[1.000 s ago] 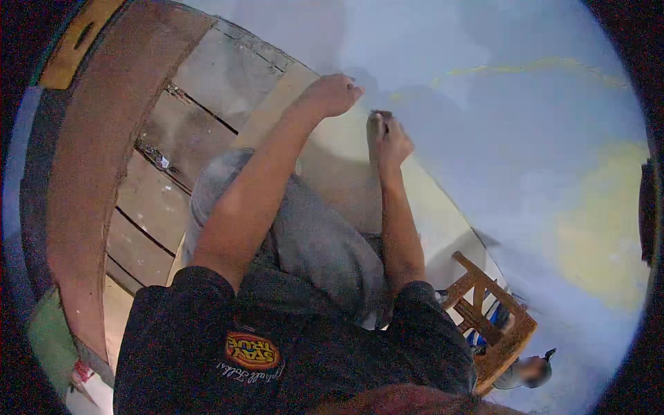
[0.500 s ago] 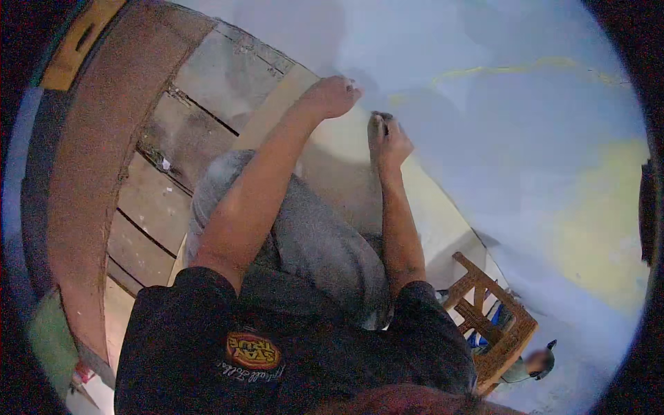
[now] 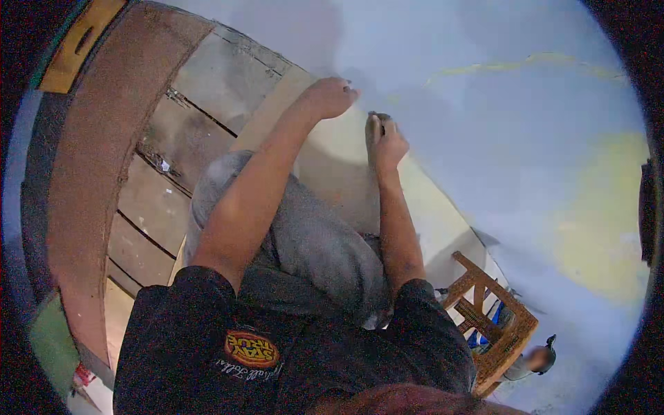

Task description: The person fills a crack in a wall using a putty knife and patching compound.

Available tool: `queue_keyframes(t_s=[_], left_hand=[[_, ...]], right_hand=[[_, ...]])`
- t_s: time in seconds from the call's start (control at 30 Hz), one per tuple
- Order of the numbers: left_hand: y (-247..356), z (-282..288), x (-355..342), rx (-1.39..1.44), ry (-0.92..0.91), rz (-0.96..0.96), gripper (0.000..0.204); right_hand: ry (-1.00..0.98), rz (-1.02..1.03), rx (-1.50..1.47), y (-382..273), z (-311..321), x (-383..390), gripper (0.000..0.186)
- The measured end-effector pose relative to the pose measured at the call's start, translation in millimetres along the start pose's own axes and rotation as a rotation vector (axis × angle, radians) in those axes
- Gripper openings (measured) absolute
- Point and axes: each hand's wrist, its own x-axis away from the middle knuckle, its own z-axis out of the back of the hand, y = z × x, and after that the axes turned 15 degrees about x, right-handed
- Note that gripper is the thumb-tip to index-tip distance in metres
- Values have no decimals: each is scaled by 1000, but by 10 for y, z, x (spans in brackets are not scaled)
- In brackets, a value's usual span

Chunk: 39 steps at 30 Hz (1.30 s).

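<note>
My left hand [image 3: 330,98] is raised over the far edge of a pale yellow strip [image 3: 443,199], its fingers curled inward and closed. At its fingertips is a small dark spot, too blurred to name. A little nearer and to the right, my right hand [image 3: 389,146] is closed too, thumb and fingers drawn together. Something dark shows at its fingertips, and I cannot make out what it is. The hands are apart, both close to the pale blue wall [image 3: 484,131]. My bent leg in grey trousers [image 3: 318,238] lies under the forearms.
A brown wooden stool [image 3: 508,304] stands at the lower right, with blue and white things behind its bars. Beyond it another person [image 3: 536,360] is partly visible. Grey-brown slabs [image 3: 149,200] with dark gaps and a brown band [image 3: 90,166] run along the left. Yellow patches mark the wall.
My right hand has shifted very slightly left. The left hand stays nearly where it was, and both remain closed.
</note>
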Motion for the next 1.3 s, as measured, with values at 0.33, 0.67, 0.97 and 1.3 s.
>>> queue_keyframes(t_s=[0.33,0.67,0.97,1.3], left_hand=[[180,78,81,27,-3,65,58],[113,131,206,36,137,23,54],[190,152,182,33,46,16,54],[102,106,135,-14,75,-23,60]], right_hand=[[-40,1,130,96,-155,100,19],[-36,6,0,-119,-17,-29,12],[6,19,118,-90,77,-70,14],[-72,7,70,-19,-51,20,16]])
